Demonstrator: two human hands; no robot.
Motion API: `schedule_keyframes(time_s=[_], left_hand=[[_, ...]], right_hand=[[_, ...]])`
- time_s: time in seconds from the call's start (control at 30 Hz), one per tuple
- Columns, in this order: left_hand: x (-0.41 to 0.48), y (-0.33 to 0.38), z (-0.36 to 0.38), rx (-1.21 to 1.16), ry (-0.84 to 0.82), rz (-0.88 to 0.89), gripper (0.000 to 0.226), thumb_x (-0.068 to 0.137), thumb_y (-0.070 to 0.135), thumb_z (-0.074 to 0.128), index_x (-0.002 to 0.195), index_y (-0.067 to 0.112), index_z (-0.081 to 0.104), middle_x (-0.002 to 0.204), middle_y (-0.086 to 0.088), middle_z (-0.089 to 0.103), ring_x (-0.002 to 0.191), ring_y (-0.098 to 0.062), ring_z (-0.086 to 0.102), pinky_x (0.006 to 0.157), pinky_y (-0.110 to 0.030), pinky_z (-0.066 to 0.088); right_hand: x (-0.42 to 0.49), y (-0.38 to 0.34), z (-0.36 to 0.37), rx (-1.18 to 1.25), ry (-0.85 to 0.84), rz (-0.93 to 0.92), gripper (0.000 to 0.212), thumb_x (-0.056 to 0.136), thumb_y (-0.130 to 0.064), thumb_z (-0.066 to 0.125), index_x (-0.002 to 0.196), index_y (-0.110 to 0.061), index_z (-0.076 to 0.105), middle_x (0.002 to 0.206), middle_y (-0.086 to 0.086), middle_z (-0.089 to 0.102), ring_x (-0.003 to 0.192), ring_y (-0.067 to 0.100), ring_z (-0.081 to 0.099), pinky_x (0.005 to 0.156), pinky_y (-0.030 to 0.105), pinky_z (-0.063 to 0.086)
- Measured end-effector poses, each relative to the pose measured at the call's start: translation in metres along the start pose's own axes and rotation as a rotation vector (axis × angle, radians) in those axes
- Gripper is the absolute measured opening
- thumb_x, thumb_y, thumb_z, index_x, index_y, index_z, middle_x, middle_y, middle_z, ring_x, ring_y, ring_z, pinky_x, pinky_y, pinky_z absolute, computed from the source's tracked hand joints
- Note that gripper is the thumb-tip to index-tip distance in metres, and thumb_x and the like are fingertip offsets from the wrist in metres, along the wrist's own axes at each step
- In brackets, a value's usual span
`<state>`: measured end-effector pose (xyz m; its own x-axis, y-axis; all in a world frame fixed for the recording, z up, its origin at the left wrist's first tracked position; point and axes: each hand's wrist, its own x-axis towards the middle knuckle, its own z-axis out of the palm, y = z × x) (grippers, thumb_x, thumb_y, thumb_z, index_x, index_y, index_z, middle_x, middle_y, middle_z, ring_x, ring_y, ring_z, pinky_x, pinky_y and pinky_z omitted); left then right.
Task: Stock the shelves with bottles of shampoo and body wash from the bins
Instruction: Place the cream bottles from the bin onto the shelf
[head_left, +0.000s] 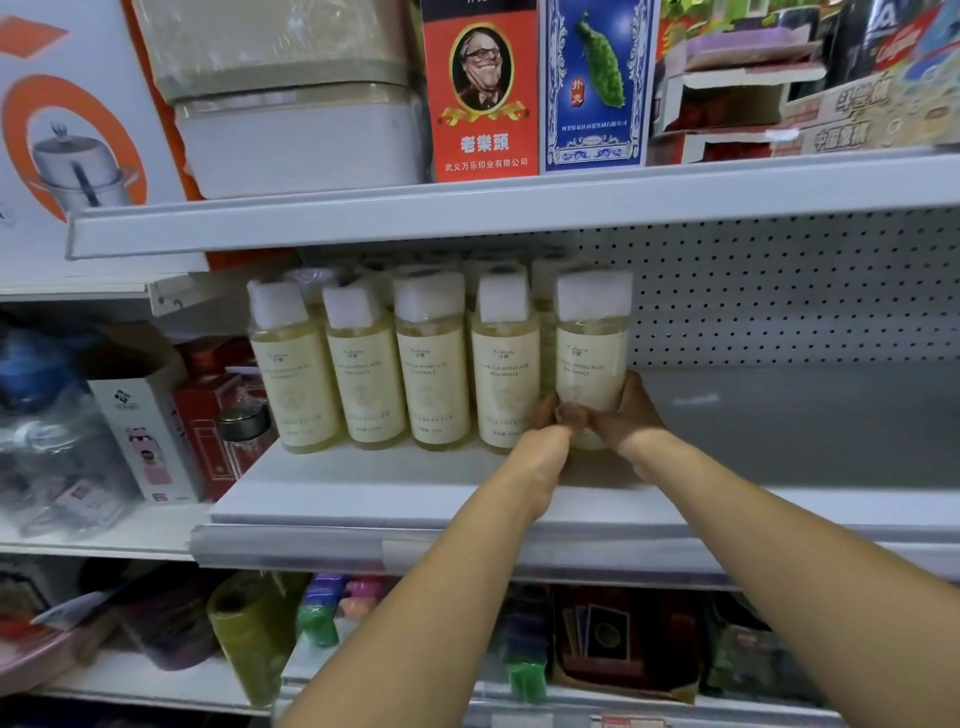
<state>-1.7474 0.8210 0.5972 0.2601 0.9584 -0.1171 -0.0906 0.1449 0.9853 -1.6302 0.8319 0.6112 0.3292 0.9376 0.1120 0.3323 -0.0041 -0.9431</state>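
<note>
the left hand (549, 418) and right hand (631, 415) are both curled round the base of a pale yellow clear plastic bottle with a white square cap (589, 358). it stands at the right end of the row of matching bottles (363, 384) on the grey metal shelf (779, 431). gripped so low, it could tip on release and knock its close neighbour, toppling the row.
</note>
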Motion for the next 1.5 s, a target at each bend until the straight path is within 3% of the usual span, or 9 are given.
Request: schedule_keyframes(time_s=[0.17,0.33,0.47,0.63,0.87,1.07,1.17,1.3,1.5], left_hand=[[-0.019,0.005,-0.008,-0.037,-0.016,-0.043,0.049,0.098,0.028,0.059,0.145,0.018,0.046,0.143,0.001,0.053,0.131,-0.019,0.047,0.115,-0.038,0.036],[-0.05,0.017,-0.025,-0.203,0.031,-0.05,0.055,0.1,0.017,0.056,0.15,0.013,0.035,0.148,-0.006,0.045,0.137,-0.022,0.042,0.117,-0.036,0.035],[-0.076,0.025,-0.044,-0.329,0.071,-0.034,0.044,0.1,0.015,0.057,0.143,0.014,0.045,0.142,-0.012,0.054,0.132,-0.026,0.05,0.114,-0.037,0.04],[-0.103,0.025,-0.089,-0.461,0.131,0.005,0.045,0.102,0.018,0.053,0.145,0.007,0.042,0.122,-0.013,0.063,0.107,-0.026,0.066,0.096,-0.036,0.053],[-0.159,0.004,-0.163,-0.419,0.172,0.0,0.031,0.101,0.025,0.055,0.128,0.011,0.056,0.106,-0.009,0.074,0.094,-0.025,0.073,0.085,-0.038,0.059],[-0.197,-0.034,-0.239,-0.41,0.28,-0.08,0.021,0.1,0.026,0.056,0.115,0.014,0.064,0.101,-0.006,0.075,0.09,-0.021,0.073,0.075,-0.033,0.058],[-0.212,-0.059,-0.276,-0.412,0.333,-0.147,0.016,0.101,0.025,0.053,0.108,0.016,0.064,0.102,-0.005,0.074,0.089,-0.021,0.071,0.077,-0.033,0.058],[-0.224,-0.101,-0.317,-0.434,0.415,-0.262,0.017,0.101,0.024,0.054,0.11,0.013,0.063,0.102,-0.006,0.072,0.089,-0.021,0.07,0.075,-0.033,0.056],[-0.237,-0.175,-0.361,-0.534,0.504,-0.453,0.02,0.102,0.023,0.051,0.116,0.012,0.059,0.1,-0.006,0.071,0.086,-0.021,0.068,0.074,-0.033,0.055]], right_hand=[[-0.003,-0.002,0.0,-0.061,-0.032,0.03,0.072,0.072,-0.019,0.086,0.129,-0.01,0.041,0.117,0.001,0.055,0.112,0.022,0.054,0.095,0.032,0.047],[-0.016,0.0,0.006,-0.169,0.018,0.101,0.084,0.07,-0.02,0.087,0.137,-0.011,0.038,0.137,0.01,0.051,0.128,0.031,0.05,0.105,0.044,0.046],[-0.04,-0.012,0.017,-0.308,0.232,0.122,0.069,0.084,-0.022,0.073,0.136,-0.005,0.031,0.139,0.018,0.034,0.129,0.037,0.037,0.106,0.045,0.042],[-0.079,-0.03,0.046,-0.086,0.293,-0.028,0.043,0.088,-0.008,0.061,0.125,-0.007,0.039,0.127,0.016,0.046,0.116,0.032,0.051,0.099,0.045,0.049],[-0.155,-0.053,0.119,0.039,0.129,-0.303,0.025,0.091,0.001,0.053,0.111,-0.013,0.057,0.088,-0.007,0.052,0.077,0.004,0.049,0.07,0.005,0.04],[-0.216,-0.044,0.199,0.018,-0.076,-0.396,0.02,0.092,0.0,0.054,0.103,-0.016,0.059,0.086,-0.008,0.057,0.078,0.002,0.053,0.069,0.009,0.042],[-0.236,-0.03,0.237,0.022,-0.17,-0.34,0.02,0.09,0.004,0.055,0.1,-0.013,0.059,0.086,-0.001,0.058,0.074,0.003,0.053,0.065,0.008,0.044],[-0.254,0.009,0.279,-0.021,-0.312,-0.218,0.019,0.09,0.004,0.057,0.101,-0.01,0.061,0.089,0.005,0.06,0.071,0.012,0.053,0.067,0.021,0.049],[-0.277,0.083,0.33,-0.178,-0.592,0.184,0.023,0.092,-0.006,0.062,0.114,-0.008,0.057,0.078,0.0,0.052,0.065,0.01,0.049,0.063,0.023,0.042]])
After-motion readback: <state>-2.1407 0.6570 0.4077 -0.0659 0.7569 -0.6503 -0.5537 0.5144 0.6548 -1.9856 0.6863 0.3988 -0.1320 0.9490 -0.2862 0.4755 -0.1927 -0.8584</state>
